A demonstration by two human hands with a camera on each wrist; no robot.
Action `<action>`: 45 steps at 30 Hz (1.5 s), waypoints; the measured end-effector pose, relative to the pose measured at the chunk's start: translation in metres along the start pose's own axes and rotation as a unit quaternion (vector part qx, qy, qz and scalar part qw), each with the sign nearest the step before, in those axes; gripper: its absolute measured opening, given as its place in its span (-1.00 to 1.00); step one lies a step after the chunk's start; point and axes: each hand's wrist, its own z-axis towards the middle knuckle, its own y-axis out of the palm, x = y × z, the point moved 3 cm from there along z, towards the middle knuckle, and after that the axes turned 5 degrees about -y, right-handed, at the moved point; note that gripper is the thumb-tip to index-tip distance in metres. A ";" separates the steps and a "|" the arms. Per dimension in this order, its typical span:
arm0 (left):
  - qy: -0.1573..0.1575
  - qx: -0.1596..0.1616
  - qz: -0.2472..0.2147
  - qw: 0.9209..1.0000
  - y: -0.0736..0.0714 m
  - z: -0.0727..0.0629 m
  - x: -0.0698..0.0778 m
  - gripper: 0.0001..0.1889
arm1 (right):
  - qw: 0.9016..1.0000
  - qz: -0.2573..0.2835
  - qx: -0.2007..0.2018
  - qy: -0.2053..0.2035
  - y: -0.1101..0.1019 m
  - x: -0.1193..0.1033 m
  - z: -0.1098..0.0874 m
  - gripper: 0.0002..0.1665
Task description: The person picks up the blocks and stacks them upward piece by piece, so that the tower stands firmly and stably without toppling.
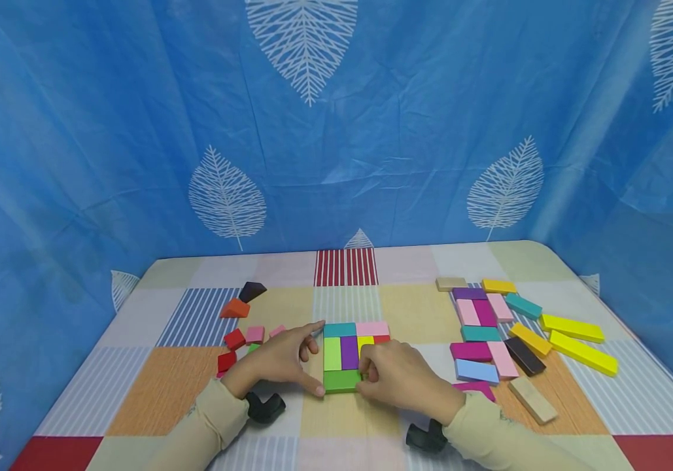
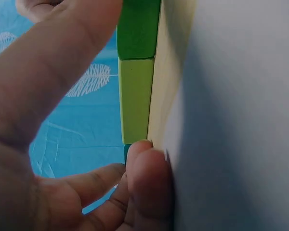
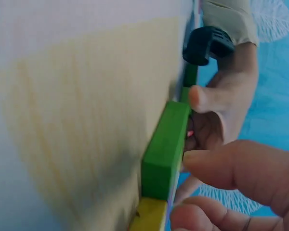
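Observation:
A flat group of coloured wooden blocks lies between the hands, with a green block point(image 1: 341, 381) along its near edge. Behind that stand a lime block point(image 1: 332, 354), a purple block point(image 1: 349, 353) and a yellow block point(image 1: 364, 343); teal point(image 1: 339, 330) and pink point(image 1: 372, 328) blocks form the far row. My left hand point(image 1: 283, 358) spreads its thumb and index finger along the group's left side. My right hand point(image 1: 403, 376) bends its fingers at the right end of the green block point(image 3: 166, 139), thumb tip at its edge; whether they pinch anything is hidden.
Loose blocks lie on both sides: red point(image 1: 234, 339), orange point(image 1: 235, 308) and black point(image 1: 252, 291) at left, several more at right, including long yellow ones point(image 1: 583, 352). Black wrist mounts point(image 1: 265, 408) sit under the wrists. A blue leaf-print cloth point(image 1: 371, 131) hangs behind the table.

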 end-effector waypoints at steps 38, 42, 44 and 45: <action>-0.002 0.005 0.008 1.000 0.002 -0.001 0.001 0.17 | 0.978 0.182 -0.093 0.028 -0.085 0.124 -0.121 -0.73; -0.002 0.001 0.006 1.000 0.001 0.000 0.001 0.17 | 0.983 0.151 -0.093 0.051 -0.089 0.128 -0.129 -0.72; -0.003 0.000 0.003 1.000 0.001 0.000 0.002 0.17 | 0.986 0.132 -0.089 0.058 -0.090 0.129 -0.131 -0.72; -0.002 -0.001 0.001 1.000 0.001 -0.001 0.002 0.17 | 0.987 0.123 -0.087 0.058 -0.089 0.129 -0.132 -0.73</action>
